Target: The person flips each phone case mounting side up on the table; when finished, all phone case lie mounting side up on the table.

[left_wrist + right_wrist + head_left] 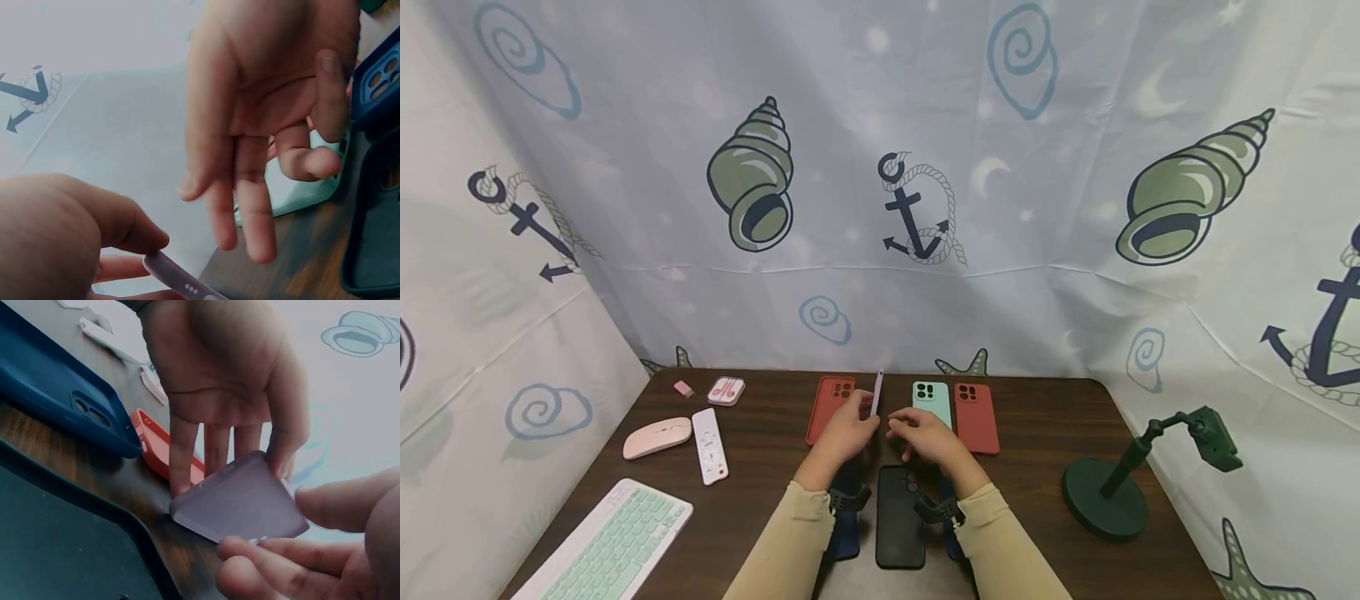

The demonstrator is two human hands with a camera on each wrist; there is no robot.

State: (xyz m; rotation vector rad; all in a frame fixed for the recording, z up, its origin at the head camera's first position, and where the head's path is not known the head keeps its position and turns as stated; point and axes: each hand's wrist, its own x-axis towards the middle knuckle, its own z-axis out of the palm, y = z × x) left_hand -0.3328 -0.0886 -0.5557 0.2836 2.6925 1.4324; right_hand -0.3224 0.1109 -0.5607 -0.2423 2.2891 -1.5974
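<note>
A pale curtain point(925, 317) printed with shells and anchors hangs behind a dark wooden worktop point(1037, 467). The left hand point(850, 425) pinches a lilac phone case point(240, 500) by its edges between thumb and fingers, tilted up off the worktop. The right hand point(928, 435) hovers just beside it, fingers loosely bent, holding nothing; the two hands are apart.

The lilac case looks thin and light, probably somewhat flexible and unlikely to break, perhaps a little slick on its flat faces. Its long side edges seem the best hold, with light pressure so the walls do not bow.

Counted, there are seven cases: that lilac one; a red case point(830, 408) left of the left hand; a mint case point(934, 404) just beyond the right hand; a second red case point(976, 421) to its right; a black case point(900, 521) nearer the person, between the wrists; and a blue case point(847, 537) and another blue case point(953, 546), partly hidden below the left and right wrists.

Well left of the hands lie one keyboard point(617, 542), one mouse point(657, 437), one remote point(710, 446), one small pink-and-white box point(726, 391) and one pink stick point(683, 388); one green lamp point(1105, 500) stands well to their right.
</note>
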